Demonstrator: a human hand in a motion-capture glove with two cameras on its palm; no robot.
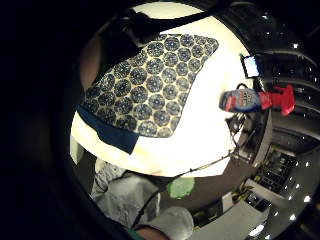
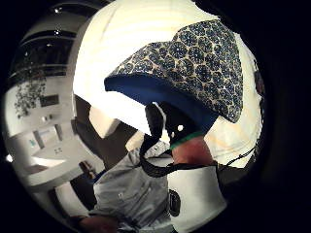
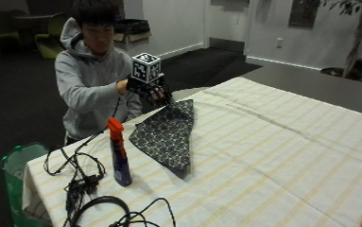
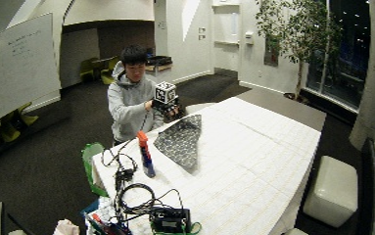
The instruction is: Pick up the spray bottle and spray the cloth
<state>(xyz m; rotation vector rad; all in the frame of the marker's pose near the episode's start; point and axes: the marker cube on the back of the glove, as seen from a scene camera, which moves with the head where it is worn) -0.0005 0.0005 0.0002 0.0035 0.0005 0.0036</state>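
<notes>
A blue cloth (image 3: 168, 135) with a white round pattern lies on the striped tablecloth, one end near the table edge in front of the person. A strip of its plain blue underside (image 1: 110, 131) is turned up at that end. My gloved right hand (image 3: 150, 91) hovers just over this end, fingers hanging loosely curled, and I see nothing held in them. The spray bottle (image 3: 119, 151), with a dark blue body and orange-red trigger head, stands upright to the cloth's side, well away from the hand. It also shows in the little finger side palm view (image 1: 250, 100). The thumb side palm view shows the cloth (image 2: 204, 58) close by.
Black cables (image 3: 86, 189) lie tangled at the table's corner beside the bottle, along with a black device (image 4: 171, 219). A green bin (image 3: 13, 165) stands on the floor by that corner. The striped tablecloth (image 3: 281, 142) stretches wide beyond the cloth.
</notes>
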